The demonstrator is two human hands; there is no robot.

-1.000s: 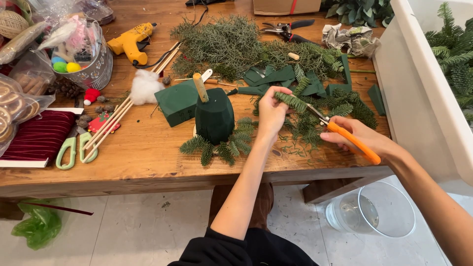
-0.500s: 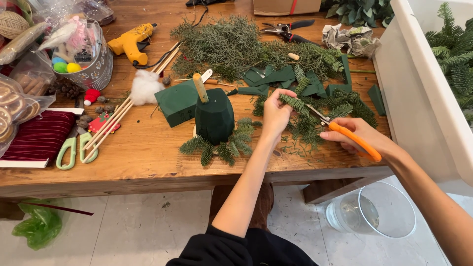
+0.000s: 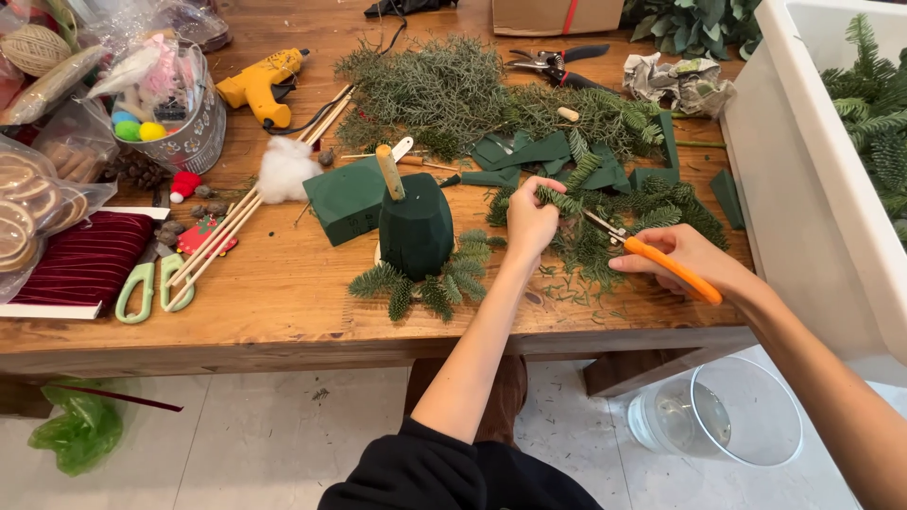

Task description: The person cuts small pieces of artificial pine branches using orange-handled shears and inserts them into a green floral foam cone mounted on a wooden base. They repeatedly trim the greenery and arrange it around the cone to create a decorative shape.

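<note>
My left hand (image 3: 529, 223) pinches a short fir sprig (image 3: 559, 200) over the wooden table (image 3: 283, 293). My right hand (image 3: 685, 257) grips orange-handled scissors (image 3: 652, 257), whose blades point left at the sprig's stem. Just left of my left hand stands a dark green foam cone (image 3: 416, 227) with a wooden stick (image 3: 389, 172) poking from its top and fir tips (image 3: 425, 288) ringing its base. A green foam block (image 3: 348, 198) lies behind the cone.
A pile of evergreen cuttings (image 3: 453, 90) and green foam scraps (image 3: 529, 151) covers the table's middle. A yellow glue gun (image 3: 260, 85), green scissors (image 3: 151, 283), wooden skewers (image 3: 246, 208), red velvet ribbon (image 3: 85, 260) lie left. A clear glass vase (image 3: 727, 420) stands on the floor.
My left hand has drawn the sprig slightly down and left toward the cone. The scissors have stayed at the stem.
</note>
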